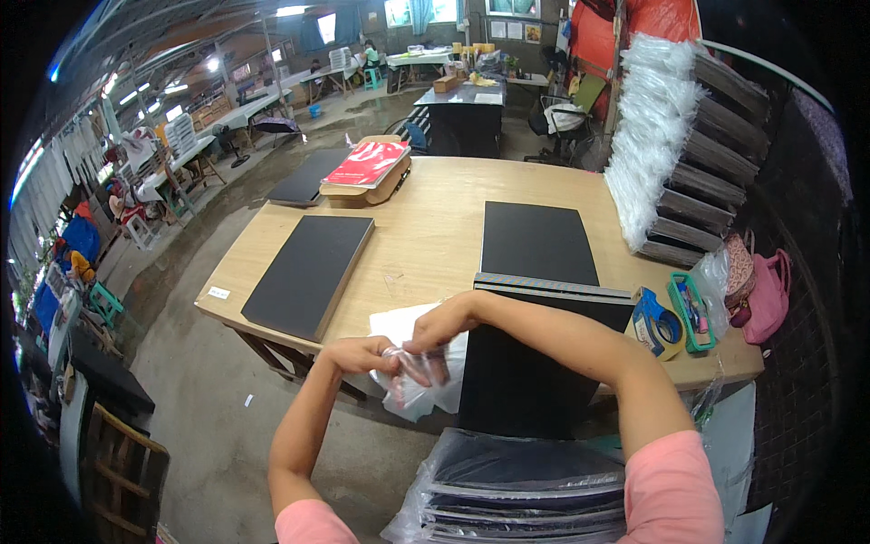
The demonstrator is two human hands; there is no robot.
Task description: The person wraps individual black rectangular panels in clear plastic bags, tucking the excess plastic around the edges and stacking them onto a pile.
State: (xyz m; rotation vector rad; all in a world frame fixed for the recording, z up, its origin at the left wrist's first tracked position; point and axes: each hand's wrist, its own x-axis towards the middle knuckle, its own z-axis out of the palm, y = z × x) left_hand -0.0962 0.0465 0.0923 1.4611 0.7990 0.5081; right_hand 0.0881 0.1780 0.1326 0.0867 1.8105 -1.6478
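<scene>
My left hand [364, 355] and my right hand [442, 324] are close together over the table's near edge, fingers closed. Between them is a crumpled piece of clear plastic film [424, 364], partly blurred. Just below and behind it lies a white sheet [392, 323] that hangs over the edge. To the right, under my right forearm, a large black board [521, 363] juts past the edge, with a striped strip along its far side. Another black board [535, 238] lies beyond it. Left of my hands rests a thick black panel [308, 272].
A blue tape dispenser [654, 325] and a green basket of small tools [692, 313] stand at the table's right. A tall stack of plastic-wrapped black boards [689, 163] rises behind them. More wrapped boards [526, 494] are stacked below me. A red book [367, 165] lies on cardboard at far left.
</scene>
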